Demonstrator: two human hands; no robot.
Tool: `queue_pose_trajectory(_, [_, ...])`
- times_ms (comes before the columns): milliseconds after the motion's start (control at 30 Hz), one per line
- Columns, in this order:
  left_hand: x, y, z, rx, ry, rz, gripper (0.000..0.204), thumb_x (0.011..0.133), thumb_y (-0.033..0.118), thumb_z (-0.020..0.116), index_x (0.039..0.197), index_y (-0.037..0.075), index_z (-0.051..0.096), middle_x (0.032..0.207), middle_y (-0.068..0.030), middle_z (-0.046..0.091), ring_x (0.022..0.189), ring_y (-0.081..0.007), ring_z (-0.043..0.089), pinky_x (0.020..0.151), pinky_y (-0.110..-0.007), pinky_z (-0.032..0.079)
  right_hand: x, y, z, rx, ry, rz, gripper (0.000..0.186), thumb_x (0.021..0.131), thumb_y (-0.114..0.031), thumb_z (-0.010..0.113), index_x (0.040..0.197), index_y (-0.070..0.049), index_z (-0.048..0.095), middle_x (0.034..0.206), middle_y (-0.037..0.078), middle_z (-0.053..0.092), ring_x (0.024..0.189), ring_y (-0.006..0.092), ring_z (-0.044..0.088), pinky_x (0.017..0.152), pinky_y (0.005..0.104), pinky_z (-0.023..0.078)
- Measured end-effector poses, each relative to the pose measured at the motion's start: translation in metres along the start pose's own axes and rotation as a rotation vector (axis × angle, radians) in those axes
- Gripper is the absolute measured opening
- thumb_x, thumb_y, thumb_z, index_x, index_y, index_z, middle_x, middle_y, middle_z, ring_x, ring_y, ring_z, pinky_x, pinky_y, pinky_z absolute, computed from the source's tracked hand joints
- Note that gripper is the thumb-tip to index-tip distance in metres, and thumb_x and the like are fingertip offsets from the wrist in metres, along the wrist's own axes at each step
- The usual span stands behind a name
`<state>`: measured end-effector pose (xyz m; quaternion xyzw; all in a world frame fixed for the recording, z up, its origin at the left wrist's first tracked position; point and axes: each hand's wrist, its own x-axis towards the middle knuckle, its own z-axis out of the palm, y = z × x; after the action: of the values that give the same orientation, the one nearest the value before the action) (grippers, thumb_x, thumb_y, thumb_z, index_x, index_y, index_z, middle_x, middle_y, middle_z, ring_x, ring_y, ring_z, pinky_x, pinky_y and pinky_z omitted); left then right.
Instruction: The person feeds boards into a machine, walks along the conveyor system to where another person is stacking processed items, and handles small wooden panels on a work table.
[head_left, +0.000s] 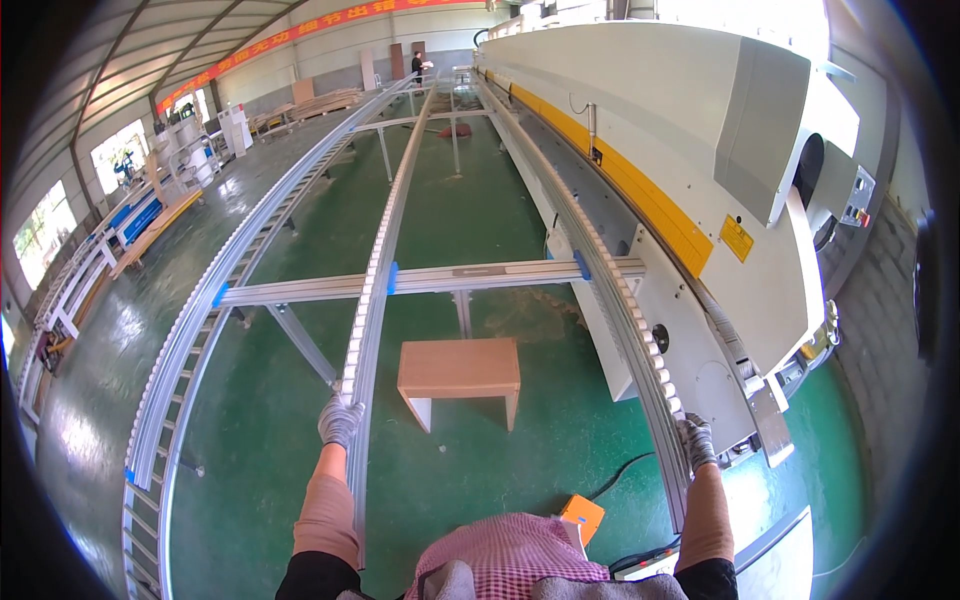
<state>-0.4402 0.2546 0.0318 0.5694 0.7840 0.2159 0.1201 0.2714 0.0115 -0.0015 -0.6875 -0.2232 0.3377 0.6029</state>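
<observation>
Two hands set on two rails

The left hand [340,420], grey-gloved, is wrapped around the near part of the middle rail [367,330], just below its white rollers [355,345]. The right hand [698,440], gloved alike, curls over the right rail [650,400] from its outer side. Both are closed rather than spread; how hard they press cannot be told, and the right thumb is hidden.

The hands are well apart, and both rails run forward from them. A crossbar [430,282] joins the rails ahead of the hands. Between the hands and a little forward, a brown stool [460,360] stands on the green floor [575,435]. An orange box [583,518] lies nearer the body, left of the right hand. The outer rail [172,375] lies well to the left of the left hand. A long white machine [650,100] with a yellow band fills the space ahead and to the right of the right hand. Far ahead of both hands stands another person [417,64].
</observation>
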Motion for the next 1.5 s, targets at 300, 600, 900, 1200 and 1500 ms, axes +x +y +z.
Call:
queue_pose_trajectory(300, [0.009, -0.017, 0.009, 0.064, 0.03, 0.032, 0.062, 0.076, 0.035, 0.073, 0.131, 0.011, 0.055, 0.106, -0.0203, 0.069, 0.098, -0.0376, 0.066, 0.087, -0.044, 0.052, 0.023, 0.01, -0.001, -0.162, 0.092, -0.002, 0.044, 0.098, -0.041, 0.057, 0.088, -0.002, 0.072, 0.077, 0.0, 0.065, 0.067, 0.011, 0.055, 0.064, 0.0283, 0.046])
queue_pose_trajectory(600, [-0.002, 0.001, 0.005, -0.002, -0.024, 0.028, 0.058, 0.075, 0.036, 0.074, 0.124, 0.01, 0.059, 0.107, -0.0192, 0.069, 0.099, -0.0365, 0.066, 0.086, -0.044, 0.052, 0.011, 0.028, -0.024, -0.139, 0.026, -0.135, 0.037, 0.094, -0.034, 0.062, 0.104, 0.001, 0.071, 0.085, 0.004, 0.069, 0.075, 0.0132, 0.06, 0.07, 0.0291, 0.049])
queue_pose_trajectory(900, [0.034, -0.044, 0.035, -0.111, -0.019, 0.16, 0.059, 0.079, 0.037, 0.073, 0.122, 0.0, 0.059, 0.107, -0.02, 0.07, 0.097, -0.034, 0.068, 0.084, -0.041, 0.052, 0.021, 0.01, -0.009, -0.103, -0.031, -0.051, 0.029, 0.091, -0.028, 0.06, 0.102, -0.003, 0.071, 0.085, 0.004, 0.068, 0.077, 0.0158, 0.063, 0.07, 0.0313, 0.051])
queue_pose_trajectory(1200, [0.011, -0.004, 0.021, -0.003, -0.036, 0.117, 0.064, 0.079, 0.037, 0.074, 0.126, -0.003, 0.055, 0.11, -0.0234, 0.067, 0.102, -0.0358, 0.066, 0.087, -0.04, 0.051, 0.027, 0.022, -0.018, -0.432, 0.263, 0.025, 0.057, 0.095, -0.056, 0.053, 0.084, -0.003, 0.072, 0.071, 0.003, 0.064, 0.064, 0.0155, 0.055, 0.066, 0.0323, 0.047])
queue_pose_trajectory(1500, [0.024, -0.035, 0.03, 0.048, 0.047, 0.163, 0.068, 0.079, 0.037, 0.074, 0.128, -0.005, 0.053, 0.111, -0.0235, 0.067, 0.102, -0.0361, 0.065, 0.088, -0.039, 0.05, 0.023, 0.011, -0.005, -0.427, 0.185, 0.064, 0.065, 0.096, -0.06, 0.044, 0.097, -0.001, 0.071, 0.086, 0.017, 0.071, 0.085, 0.0292, 0.065, 0.084, 0.0384, 0.048])
